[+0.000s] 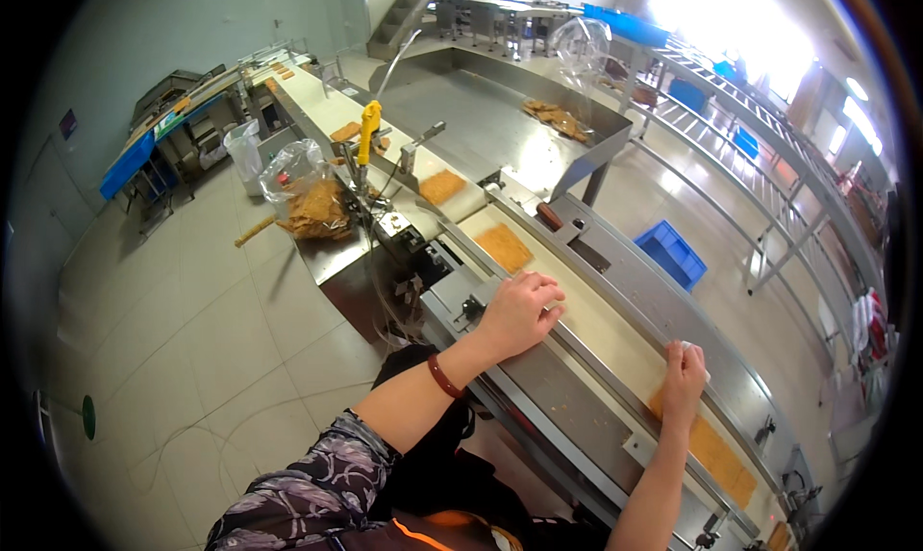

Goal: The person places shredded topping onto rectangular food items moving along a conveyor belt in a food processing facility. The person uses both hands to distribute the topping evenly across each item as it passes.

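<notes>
A pale conveyor belt (596, 313) runs diagonally between metal rails in front of me. My left hand (522, 313) hovers at the belt's near rail, its fingers loosely bent and a little apart, with nothing visible in them. Just beyond it lies a flat, square orange-brown food sheet (503, 247). Over the belt's far rail, my right hand (684, 383) is closed, pinching a small white piece (696, 351) whose kind I cannot make out. More orange-brown sheets (721, 458) lie in a row beside that wrist, partly covered by it.
A yellow-handled tool (367, 133) stands upright by the belt machinery. Left of it sits a clear bag of brown pieces (317, 208). Beyond the belt are a wide metal tray table (433, 89) and a blue crate (670, 254) on the floor. A roller rack (760, 137) stands right.
</notes>
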The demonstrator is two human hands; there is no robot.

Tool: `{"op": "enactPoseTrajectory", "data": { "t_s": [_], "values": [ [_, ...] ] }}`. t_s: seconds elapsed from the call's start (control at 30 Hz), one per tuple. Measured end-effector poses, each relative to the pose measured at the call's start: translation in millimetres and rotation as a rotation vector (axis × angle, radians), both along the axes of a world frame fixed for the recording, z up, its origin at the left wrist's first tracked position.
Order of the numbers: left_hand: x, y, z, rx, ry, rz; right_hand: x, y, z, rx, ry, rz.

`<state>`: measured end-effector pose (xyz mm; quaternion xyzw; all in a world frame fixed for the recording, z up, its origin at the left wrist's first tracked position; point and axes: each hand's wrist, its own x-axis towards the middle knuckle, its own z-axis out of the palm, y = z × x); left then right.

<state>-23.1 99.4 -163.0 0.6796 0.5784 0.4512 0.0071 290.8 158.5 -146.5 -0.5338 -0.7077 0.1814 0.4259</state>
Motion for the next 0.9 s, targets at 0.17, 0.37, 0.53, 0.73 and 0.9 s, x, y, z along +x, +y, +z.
{"op": "enactPoseTrajectory", "data": {
  "t_s": [0.17,0.37,0.53,0.73,0.9],
  "values": [
    [0,0,4,0.013,0.010,-0.008,3,2,-2,0.038,-0.059,0.005],
    [-3,3,-1,0.042,0.026,0.006,-6,-5,3,0.222,-0.257,-0.012],
    [-12,-1,7,-0.002,0.201,0.157,-28,-7,8,0.380,-0.454,0.007],
    [-13,2,0,-0.058,0.397,0.355,-45,-6,3,0.347,-0.609,-0.003],
    [-20,10,4,-0.152,0.423,0.458,-52,-9,3,0.218,-0.672,-0.046]
  ]
}}
